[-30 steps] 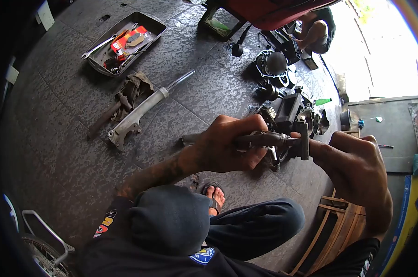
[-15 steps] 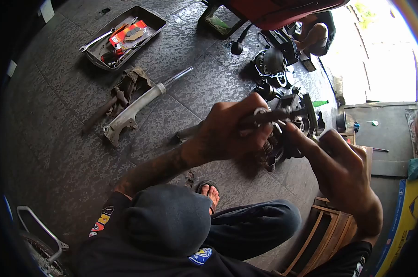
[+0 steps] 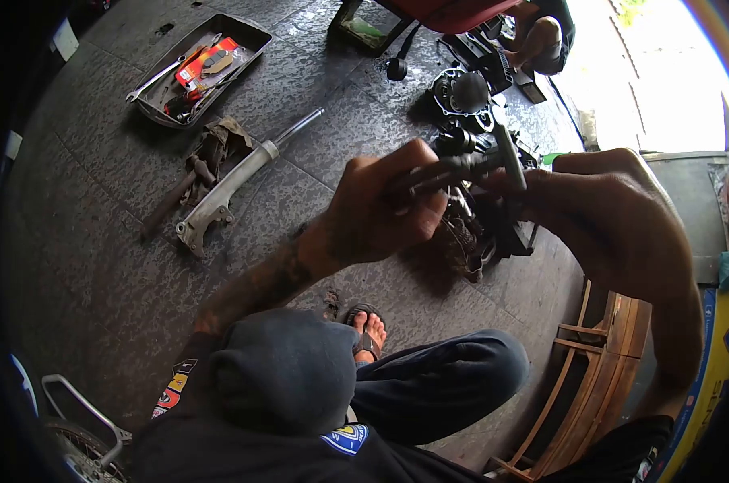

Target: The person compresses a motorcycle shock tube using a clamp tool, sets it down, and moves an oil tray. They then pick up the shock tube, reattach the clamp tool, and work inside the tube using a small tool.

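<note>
A dark metal tool [image 3: 461, 167] with a grey bar across its far end [image 3: 508, 153] is held up in front of me, above the floor. My left hand [image 3: 384, 201] is closed around its shaft, thumb and fingers pressed together. At the crossbar end is my right hand [image 3: 606, 193], its curled fingers against the tool and partly hidden behind the bar. On the floor to the left lies a silver fork leg [image 3: 239, 181], beside a brown rag [image 3: 223, 145]. Its bright tube points away to the upper right.
A black tray [image 3: 256, 44] holds a wrench [image 3: 151, 80] and an orange packet [image 3: 207, 63]. Dark engine parts [image 3: 461, 101] spread across the floor beyond my hands. Another person's leg [image 3: 541, 44] shows near the doorway. A wooden slatted frame [image 3: 594, 386] stands at right.
My right hand has risen and turned, its index finger no longer pointing at the tool. The crossbar now shows at the tool's end. My left hand has shifted slightly left in view.
</note>
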The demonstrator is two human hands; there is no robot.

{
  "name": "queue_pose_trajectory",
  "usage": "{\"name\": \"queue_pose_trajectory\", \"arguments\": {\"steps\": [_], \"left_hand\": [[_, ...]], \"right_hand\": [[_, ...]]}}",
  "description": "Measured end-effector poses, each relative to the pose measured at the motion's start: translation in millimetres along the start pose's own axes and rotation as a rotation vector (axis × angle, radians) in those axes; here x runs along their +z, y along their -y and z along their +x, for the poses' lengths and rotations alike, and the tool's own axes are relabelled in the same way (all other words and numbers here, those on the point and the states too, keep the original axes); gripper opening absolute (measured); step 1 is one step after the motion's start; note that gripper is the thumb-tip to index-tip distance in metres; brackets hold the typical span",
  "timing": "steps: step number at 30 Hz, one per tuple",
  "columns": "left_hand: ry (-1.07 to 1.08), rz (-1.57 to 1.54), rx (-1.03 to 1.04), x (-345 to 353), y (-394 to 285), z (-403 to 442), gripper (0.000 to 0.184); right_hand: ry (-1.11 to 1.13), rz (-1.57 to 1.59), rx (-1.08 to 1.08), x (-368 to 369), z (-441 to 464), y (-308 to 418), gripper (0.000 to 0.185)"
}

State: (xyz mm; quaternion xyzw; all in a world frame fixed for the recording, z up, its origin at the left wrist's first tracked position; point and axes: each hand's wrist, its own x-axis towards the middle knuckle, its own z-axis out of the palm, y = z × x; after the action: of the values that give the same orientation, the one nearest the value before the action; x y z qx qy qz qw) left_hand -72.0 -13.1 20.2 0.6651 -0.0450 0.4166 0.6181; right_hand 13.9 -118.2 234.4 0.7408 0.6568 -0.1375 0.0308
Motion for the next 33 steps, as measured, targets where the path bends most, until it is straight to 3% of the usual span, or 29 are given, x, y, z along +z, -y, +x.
{"name": "queue_pose_trajectory", "arguments": {"steps": [3, 6, 10, 13, 16, 19, 25, 33], "left_hand": [[0.058, -0.042, 0.005, 1, -2, -2, 0.021], [0.088, -0.064, 0.004, 6, -4, -3, 0.019], [0.094, -0.095, -0.057, 5, -9, -2, 0.020], [0.108, -0.128, -0.059, -3, -7, -1, 0.023], [0.125, -0.156, -0.010, -4, -3, -4, 0.023], [0.201, -0.204, 0.085, -6, -6, -4, 0.018], [0.208, -0.197, 0.005, -3, -10, -6, 0.024], [0.026, -0.070, -0.029, -6, -5, 0, 0.026]], "right_hand": [[0.079, -0.063, -0.063, -15, 1, 12, 0.025], [0.250, -0.237, 0.045, -23, 5, 24, 0.021], [0.197, -0.132, -0.147, -28, 7, -3, 0.024], [0.279, -0.165, -0.108, -28, 9, -3, 0.027], [0.178, 0.009, -0.192, -22, 9, -13, 0.029], [0.318, 0.164, -0.081, -28, 12, -10, 0.029], [0.334, 0.087, -0.104, -25, 0, 7, 0.033], [-0.044, -0.177, 0.075, 25, -23, 23, 0.048]]}}
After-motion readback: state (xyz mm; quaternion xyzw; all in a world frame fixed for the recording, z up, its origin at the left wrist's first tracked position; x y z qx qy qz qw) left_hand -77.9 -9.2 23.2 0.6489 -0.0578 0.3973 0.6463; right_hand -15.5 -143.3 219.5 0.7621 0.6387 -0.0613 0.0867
